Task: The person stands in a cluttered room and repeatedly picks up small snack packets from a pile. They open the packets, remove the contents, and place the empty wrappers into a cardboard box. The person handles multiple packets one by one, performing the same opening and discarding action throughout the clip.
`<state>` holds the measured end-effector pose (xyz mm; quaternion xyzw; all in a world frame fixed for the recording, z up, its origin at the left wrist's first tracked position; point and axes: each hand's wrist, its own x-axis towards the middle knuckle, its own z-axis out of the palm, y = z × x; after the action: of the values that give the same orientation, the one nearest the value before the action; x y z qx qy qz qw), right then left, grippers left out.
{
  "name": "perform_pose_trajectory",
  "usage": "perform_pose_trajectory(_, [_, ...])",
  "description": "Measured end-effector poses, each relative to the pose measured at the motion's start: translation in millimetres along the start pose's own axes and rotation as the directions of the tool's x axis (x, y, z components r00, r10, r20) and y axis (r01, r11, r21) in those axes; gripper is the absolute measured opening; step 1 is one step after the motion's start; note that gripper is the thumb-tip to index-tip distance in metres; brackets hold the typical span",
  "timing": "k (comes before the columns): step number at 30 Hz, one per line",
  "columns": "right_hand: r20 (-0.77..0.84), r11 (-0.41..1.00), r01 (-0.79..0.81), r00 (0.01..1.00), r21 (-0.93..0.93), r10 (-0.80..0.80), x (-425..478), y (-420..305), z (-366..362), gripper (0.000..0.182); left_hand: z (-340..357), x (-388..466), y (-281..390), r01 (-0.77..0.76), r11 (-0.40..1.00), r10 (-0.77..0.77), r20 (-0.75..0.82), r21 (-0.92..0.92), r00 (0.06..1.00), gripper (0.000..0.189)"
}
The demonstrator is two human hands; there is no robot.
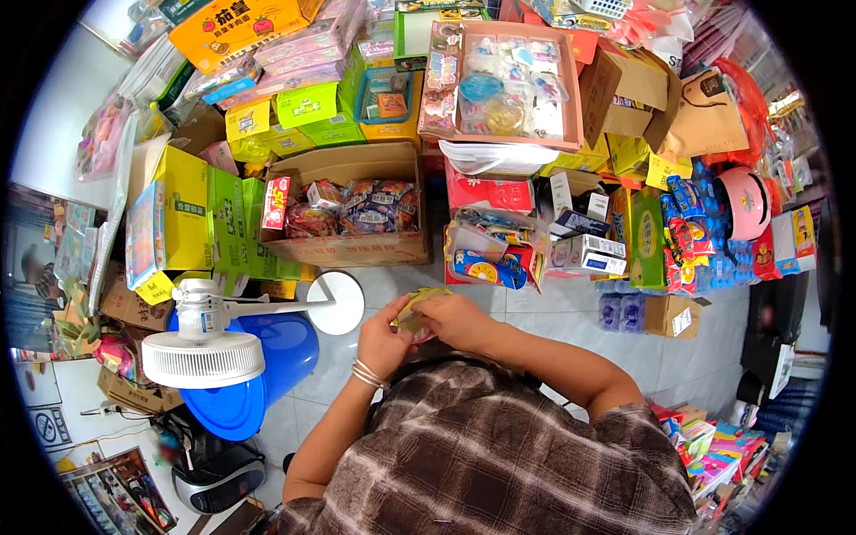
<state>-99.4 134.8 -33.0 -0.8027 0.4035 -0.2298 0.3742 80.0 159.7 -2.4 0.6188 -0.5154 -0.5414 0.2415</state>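
Close to the body, a small yellow and clear package [418,319] is held between both hands. My left hand [386,338], with bangles at the wrist, grips its left side. My right hand [458,321] lies over its upper right part, fingers bent onto it; the fingertips are partly hidden. Beyond the hands stands an open cardboard box [348,251] with wrapped snack packs [380,206] inside. To its right, a clear plastic tub [461,231] holds blue and red packets [513,267].
A white fan [204,358] lies over a blue bin [287,354] at the left, its round base [336,302] near the cardboard box. Stacked cartons [184,207] and a tray of small toys [572,127] stand ahead. Bottled drink packs [620,312] sit on the tiled floor [602,348] at right.
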Motion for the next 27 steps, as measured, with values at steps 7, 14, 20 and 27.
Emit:
perform_pose_trajectory(7, [-0.088,0.997,0.063,0.994,-0.041,-0.067,-16.4,-0.4,-61.5,0.047,-12.8,-7.6,27.5,0.165,0.971,-0.172,-0.024,-0.173,0.985,0.053])
perform_pose_trajectory(14, [-0.063,0.964,0.259,0.963,-0.066,-0.263,-20.5,6.2,-47.1,0.032,-16.2,-17.1,33.5,0.19,0.965,-0.174,0.102,-0.181,0.98,0.046])
perform_pose_trajectory(20, [-0.137,0.983,0.092,0.988,0.161,-0.071,-49.0,-8.8,-70.2,0.031,-29.2,-43.2,53.8,-0.192,0.977,0.158,0.295,0.09,0.942,0.062])
perform_pose_trajectory(27, [-0.166,0.976,0.047,0.986,0.211,-0.011,-80.5,-27.5,-93.7,0.034,-1.3,-42.9,34.7,-0.665,0.687,0.663,0.122,0.293,0.739,0.038])
